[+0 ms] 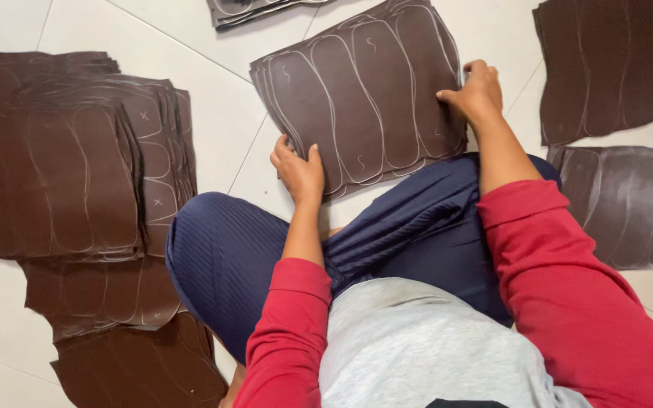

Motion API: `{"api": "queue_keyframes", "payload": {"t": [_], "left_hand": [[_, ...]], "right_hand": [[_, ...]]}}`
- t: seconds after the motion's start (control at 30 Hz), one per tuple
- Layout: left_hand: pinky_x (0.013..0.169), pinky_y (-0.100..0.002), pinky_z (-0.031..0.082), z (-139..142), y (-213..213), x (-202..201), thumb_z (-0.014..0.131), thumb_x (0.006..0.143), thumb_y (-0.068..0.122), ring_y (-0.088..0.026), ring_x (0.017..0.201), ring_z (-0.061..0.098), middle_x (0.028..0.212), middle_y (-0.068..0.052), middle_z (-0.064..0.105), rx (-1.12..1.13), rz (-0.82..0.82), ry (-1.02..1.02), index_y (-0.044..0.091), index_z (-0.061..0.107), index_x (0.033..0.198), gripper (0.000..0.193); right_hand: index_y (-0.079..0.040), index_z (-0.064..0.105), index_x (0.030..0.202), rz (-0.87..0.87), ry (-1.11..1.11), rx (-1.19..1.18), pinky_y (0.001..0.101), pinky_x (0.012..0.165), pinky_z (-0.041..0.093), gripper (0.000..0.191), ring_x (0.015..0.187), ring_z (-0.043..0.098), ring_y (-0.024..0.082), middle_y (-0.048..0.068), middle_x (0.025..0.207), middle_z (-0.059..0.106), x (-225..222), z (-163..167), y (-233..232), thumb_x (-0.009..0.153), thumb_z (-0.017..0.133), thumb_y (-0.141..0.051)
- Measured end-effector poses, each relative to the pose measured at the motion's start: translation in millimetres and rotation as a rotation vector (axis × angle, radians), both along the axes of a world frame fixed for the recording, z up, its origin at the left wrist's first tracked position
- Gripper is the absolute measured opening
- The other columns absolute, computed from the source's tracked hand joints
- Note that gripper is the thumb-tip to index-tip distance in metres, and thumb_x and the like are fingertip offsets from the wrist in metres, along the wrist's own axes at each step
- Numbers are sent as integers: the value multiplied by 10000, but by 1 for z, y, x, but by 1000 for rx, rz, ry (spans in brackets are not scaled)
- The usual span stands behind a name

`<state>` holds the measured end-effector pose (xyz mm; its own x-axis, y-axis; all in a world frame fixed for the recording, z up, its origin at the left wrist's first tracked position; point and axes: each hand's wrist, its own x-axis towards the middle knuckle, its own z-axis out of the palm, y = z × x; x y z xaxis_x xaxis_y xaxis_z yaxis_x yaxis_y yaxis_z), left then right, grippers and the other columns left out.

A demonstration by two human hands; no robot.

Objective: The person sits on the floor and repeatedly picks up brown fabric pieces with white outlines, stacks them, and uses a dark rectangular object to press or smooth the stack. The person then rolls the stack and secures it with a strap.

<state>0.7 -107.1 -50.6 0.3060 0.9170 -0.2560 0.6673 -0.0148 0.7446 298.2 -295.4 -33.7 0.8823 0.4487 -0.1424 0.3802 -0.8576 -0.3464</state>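
Leather stack [364,91] between left hand [298,170], right hand [476,92]

Camera spot: on the person's head, high above the lap.
Looks: straight down, tipped a bit forward, at the white tiled floor [221,113].
How near: close. The red-sleeved arms and blue trousers [228,257] fill the bottom half.
Middle: the stack of dark brown leather sheets with white drawn lines [360,94].
Edges: more brown sheets are cut off left, right and top.
Other views: only this one.
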Motion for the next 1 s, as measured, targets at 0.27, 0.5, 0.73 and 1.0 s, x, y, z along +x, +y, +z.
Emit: {"api": "queue_keyframes", "payload": {"t": [0.27,0.5,0.73,1.0], "left_hand": [[929,-400,507,5,-5,2,759,863,67,-231,1005,629,1153,-73,580,41,7,-26,101,515,1426,614],[886,-376,534,-1,-4,-1,752,878,71,-218,973,630,1147,-78,576,18,21,-52,108,528,1430,596],[948,-395,512,-13,-2,-3,769,843,70,-238,1009,634,1188,-107,567,25,-42,-16,105,514,1455,664],[973,-392,502,-13,-5,-6,734,916,183,-254,1108,606,1250,-136,523,27,-45,-67,82,480,1484,631]], "right_hand": [[-42,698,1007,6,-37,337,397,795,549,235,890,694,281,105,967,720,3,-6,6,852,864,-103],[-66,637,1175,126,-338,204,444,818,528,535,972,644,346,139,1106,649,-16,20,18,724,915,-144],[-165,566,1299,77,63,-178,490,873,509,692,1096,619,367,131,1261,579,-29,17,14,709,927,-188],[-75,688,1307,-22,102,106,438,996,492,581,1170,642,349,176,1233,694,39,-4,-53,842,872,-370]]}}
